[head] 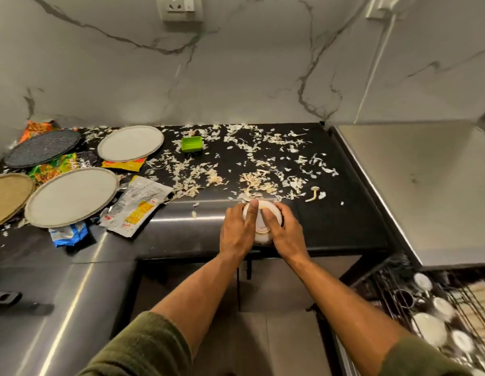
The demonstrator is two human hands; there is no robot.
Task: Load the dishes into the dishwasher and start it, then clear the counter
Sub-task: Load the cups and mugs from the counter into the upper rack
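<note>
Head camera looks down on a black bench (330, 234) littered with pale peelings (263, 158). At the front edge of the bench I see both hands clasped around a small white bowl (263, 216): the left hand (237, 230) curls round its left side with the thumb lying across the rim, and the right hand (286, 232) grips the right side with its thumb also over the top. The bowl sits between the two palms, and I cannot tell whether it rests on the bench or is lifted just off it.

Off to the left lie four round plates: a dark speckled plate (43, 147) at the back, a pale grey plate (130, 143) beside it, a larger grey plate (72, 196) nearer me, and a tan plate (8, 196) cut off by the picture's edge. Crumpled snack wrappers (137, 204) lie between and under them, some touching the larger grey plate. A little green square dish (192, 144) stands among the peelings towards the back wall.

At the lower right, the dishwasher rack (393, 289) is pulled out below a steel worktop (425, 185), with several white cups (429, 328) already standing in it, though that corner is blurred.
</note>
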